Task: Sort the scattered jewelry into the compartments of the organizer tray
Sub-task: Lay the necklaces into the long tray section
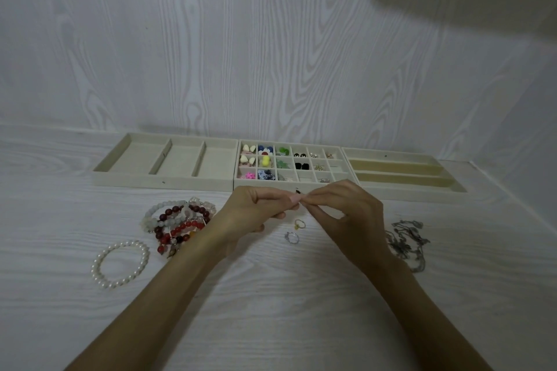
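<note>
Organizer tray [291, 187] with small-grid compartments part-filled with earrings sits mid-row by the wall, left hand [259, 211] and right hand [340, 211] meeting fingertip to fingertip just before it, both pinching something too small to identify, beaded bracelets [177, 220] left, rings [295, 230] below.

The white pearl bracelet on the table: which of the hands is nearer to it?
Left. The left hand is up and right of the white pearl bracelet; the right hand is farther right, beyond it.
</note>
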Available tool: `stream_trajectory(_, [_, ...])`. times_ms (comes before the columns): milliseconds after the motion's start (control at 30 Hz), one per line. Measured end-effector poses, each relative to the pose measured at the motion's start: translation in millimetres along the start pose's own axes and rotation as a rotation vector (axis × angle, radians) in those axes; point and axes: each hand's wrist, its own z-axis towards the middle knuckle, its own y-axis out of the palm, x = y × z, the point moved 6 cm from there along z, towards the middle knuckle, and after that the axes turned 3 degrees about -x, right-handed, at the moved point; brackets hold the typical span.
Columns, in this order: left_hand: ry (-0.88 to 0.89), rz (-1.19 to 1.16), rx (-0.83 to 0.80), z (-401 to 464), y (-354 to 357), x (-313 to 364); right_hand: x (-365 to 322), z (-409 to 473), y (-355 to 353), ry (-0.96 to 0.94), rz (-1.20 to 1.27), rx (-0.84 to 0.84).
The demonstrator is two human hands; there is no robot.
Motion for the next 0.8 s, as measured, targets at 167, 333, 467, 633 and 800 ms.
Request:
stream_trajectory(167, [0.014, 0.039, -0.031, 6, -1, -2, -2, 2, 9, 0.057, 0.083, -0.056])
stream_trajectory(333, [0.109, 0.078, -0.108, 7, 3, 3, 15, 6, 7, 0.497, 0.549, -0.053])
stream_trajectory(467, [0.184, 0.109, -0.13, 7, 7, 5, 19, 3, 18, 0.652, 0.706, -0.197])
stream_trajectory(633, [0.317, 0.167, -0.12, 5, 12, 12, 22, -5, 25, 0.798, 0.772, -0.256])
stream_trajectory(800, [0.326, 0.167, -0.122, 6, 14, 10, 21, -4, 22, 0.776, 0.761, -0.249])
